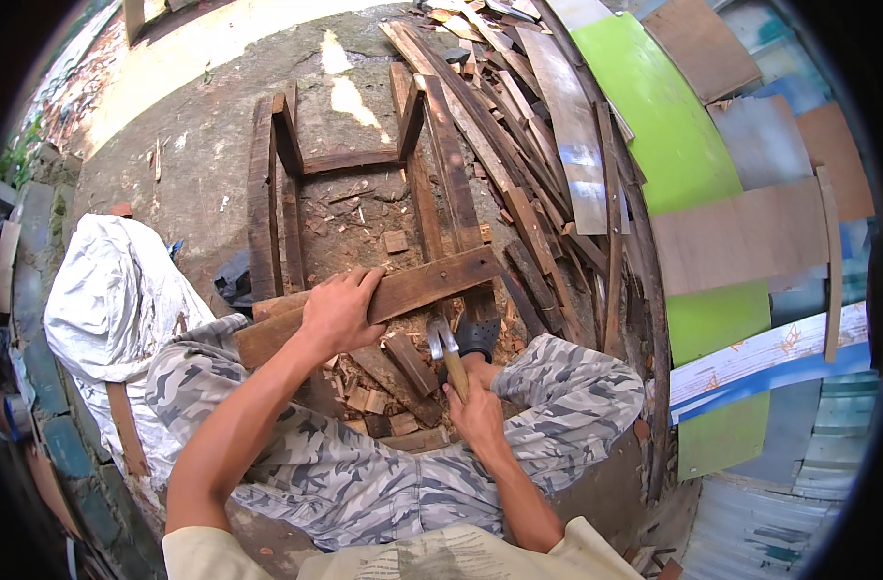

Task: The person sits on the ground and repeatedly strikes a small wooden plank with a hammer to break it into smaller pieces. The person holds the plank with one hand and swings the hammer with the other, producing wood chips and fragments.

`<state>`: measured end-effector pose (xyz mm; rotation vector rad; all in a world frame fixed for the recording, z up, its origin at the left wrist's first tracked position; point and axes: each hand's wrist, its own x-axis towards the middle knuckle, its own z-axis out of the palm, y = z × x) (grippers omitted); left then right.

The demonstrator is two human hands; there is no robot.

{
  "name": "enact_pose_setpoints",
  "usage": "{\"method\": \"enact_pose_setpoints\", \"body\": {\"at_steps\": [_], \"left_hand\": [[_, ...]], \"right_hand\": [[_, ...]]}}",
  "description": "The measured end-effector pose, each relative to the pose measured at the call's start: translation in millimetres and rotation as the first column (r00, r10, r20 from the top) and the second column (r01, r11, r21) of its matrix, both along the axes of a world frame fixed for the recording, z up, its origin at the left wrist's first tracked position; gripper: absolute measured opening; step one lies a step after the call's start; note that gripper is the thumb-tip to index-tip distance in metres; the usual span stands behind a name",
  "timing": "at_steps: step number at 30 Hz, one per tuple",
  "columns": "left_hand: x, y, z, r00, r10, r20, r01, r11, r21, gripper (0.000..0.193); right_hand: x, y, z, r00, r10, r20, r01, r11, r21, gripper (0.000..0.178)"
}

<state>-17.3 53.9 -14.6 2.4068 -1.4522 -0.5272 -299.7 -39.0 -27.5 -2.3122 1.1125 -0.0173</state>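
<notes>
My left hand (343,311) is closed over a dark wooden board (432,286) that lies slanting across the near end of a wooden frame (451,169). My fingers wrap over the board's upper edge. In my right hand (478,414) is a claw hammer (455,370), gripped by its pale wooden handle. Its metal head sits just below the board, near the board's right part, and I cannot tell whether they touch. The frame has long rails, a crosspiece (350,162) at the far end and short upright pieces there.
Short wood offcuts (411,362) lie between my legs. A long pile of planks and sticks (519,145) runs along the right, beside a wall of patched panels (703,155). At the left rests a white sack (122,290). A dark shoe (477,334) shows beside the hammer.
</notes>
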Motion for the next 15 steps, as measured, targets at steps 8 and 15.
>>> {"method": "enact_pose_setpoints", "body": {"at_steps": [8,15], "left_hand": [[2,1,-3,1.0,-0.018,0.02,0.018,1.0,-0.022,0.085],[-1,0,2,1.0,-0.022,0.012,0.022,1.0,-0.018,0.084]], "right_hand": [[-12,2,8,0.972,-0.089,0.219,0.075,0.995,0.07,0.027],[7,-14,-9,0.924,0.105,0.367,-0.065,0.99,-0.122,0.019]]}}
